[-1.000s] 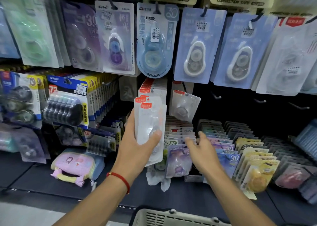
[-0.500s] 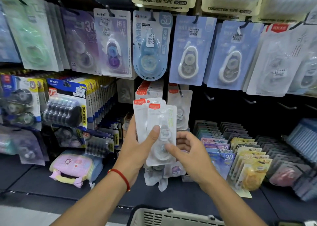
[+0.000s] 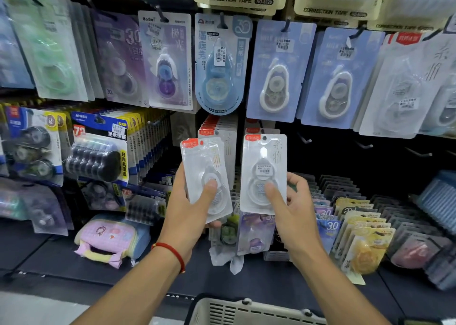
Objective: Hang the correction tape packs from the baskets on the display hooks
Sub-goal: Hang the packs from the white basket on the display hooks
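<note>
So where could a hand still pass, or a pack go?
Free: bare hooks on the dark panel right of the right hand's pack, and the dark shelf left of the pink pouch. Crowded: the upper row and the stacks lower right.

Left hand [image 3: 190,213] holding a stack of packs [image 3: 206,176] left of the single pack [image 3: 264,171] in right hand [image 3: 293,213], basket [image 3: 246,312] sitting below, hanging packs [image 3: 219,60] lining hooks above

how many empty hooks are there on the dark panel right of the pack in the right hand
4: one just right of the pack in the right hand, then, and one cut off at the frame edge. More may be hidden.
</note>
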Motion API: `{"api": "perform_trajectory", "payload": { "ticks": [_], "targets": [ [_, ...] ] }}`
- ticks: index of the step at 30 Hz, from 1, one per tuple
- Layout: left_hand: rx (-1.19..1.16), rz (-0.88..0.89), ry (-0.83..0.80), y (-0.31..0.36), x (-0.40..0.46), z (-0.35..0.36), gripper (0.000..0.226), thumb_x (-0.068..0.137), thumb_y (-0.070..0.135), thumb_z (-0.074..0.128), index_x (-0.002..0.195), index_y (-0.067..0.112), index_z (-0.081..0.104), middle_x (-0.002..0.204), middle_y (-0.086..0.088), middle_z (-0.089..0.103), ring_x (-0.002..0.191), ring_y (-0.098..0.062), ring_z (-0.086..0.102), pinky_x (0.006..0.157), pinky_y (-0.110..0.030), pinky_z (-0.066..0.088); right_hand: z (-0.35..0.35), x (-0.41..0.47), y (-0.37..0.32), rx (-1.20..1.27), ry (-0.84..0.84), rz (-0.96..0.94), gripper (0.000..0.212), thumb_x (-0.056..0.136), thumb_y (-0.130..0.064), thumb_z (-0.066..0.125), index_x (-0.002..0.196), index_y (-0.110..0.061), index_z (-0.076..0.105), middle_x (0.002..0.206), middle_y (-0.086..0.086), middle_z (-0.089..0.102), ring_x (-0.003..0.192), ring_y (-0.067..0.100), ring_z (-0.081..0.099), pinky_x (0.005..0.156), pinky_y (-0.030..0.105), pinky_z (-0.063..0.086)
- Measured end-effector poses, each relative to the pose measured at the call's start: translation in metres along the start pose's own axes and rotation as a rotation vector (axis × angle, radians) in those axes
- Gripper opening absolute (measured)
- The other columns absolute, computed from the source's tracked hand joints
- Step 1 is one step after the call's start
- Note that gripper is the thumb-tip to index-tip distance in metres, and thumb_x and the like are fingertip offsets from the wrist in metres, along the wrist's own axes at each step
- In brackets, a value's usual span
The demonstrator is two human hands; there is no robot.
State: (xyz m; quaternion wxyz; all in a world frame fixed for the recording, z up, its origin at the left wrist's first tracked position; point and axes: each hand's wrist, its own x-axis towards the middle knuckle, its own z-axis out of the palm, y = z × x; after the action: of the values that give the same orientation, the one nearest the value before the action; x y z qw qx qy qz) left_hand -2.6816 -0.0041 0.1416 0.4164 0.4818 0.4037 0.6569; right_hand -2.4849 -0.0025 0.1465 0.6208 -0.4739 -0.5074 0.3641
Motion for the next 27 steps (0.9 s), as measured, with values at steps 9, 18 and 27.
{"api": "perform_trajectory", "payload": {
  "ticks": [9, 18, 27],
  "targets": [
    [0.012, 0.039, 0.003, 0.001, -0.002, 0.001, 0.046, 0.1, 0.03, 0.072, 0.137, 0.054, 0.056, 0.122, 0.025, 0.072, 0.105, 0.003, 0.071, 0.061, -0.022, 0.062, 0.003, 0.007, 0.009, -0.162, 0.118, -0.008, 0.043, 0.097, -0.046, 0.071, 0.131, -0.031, 0.05, 0.119, -0.013, 0.072, 0.104, 0.004, 0.07, 0.08, 0.025, 0.055],
    [-0.03, -0.03, -0.072, -0.002, -0.006, 0.01, 0.046, 0.089, 0.039, 0.08, 0.132, 0.041, 0.062, 0.125, 0.012, 0.074, 0.11, -0.009, 0.074, 0.072, -0.02, 0.062, 0.008, -0.003, 0.015, -0.288, -0.247, 0.018, 0.023, 0.092, -0.053, 0.07, 0.111, -0.038, 0.069, 0.108, -0.019, 0.075, 0.1, 0.0, 0.069, 0.083, 0.031, 0.059],
    [-0.088, -0.182, -0.151, 0.004, -0.011, 0.021, 0.032, 0.099, 0.034, 0.069, 0.13, 0.038, 0.06, 0.12, 0.004, 0.078, 0.103, -0.026, 0.078, 0.073, -0.044, 0.065, 0.01, -0.009, 0.011, -0.215, -0.187, 0.024, 0.036, 0.086, -0.052, 0.076, 0.11, -0.033, 0.057, 0.101, -0.011, 0.075, 0.091, 0.007, 0.073, 0.078, 0.043, 0.063]
  ]
}}
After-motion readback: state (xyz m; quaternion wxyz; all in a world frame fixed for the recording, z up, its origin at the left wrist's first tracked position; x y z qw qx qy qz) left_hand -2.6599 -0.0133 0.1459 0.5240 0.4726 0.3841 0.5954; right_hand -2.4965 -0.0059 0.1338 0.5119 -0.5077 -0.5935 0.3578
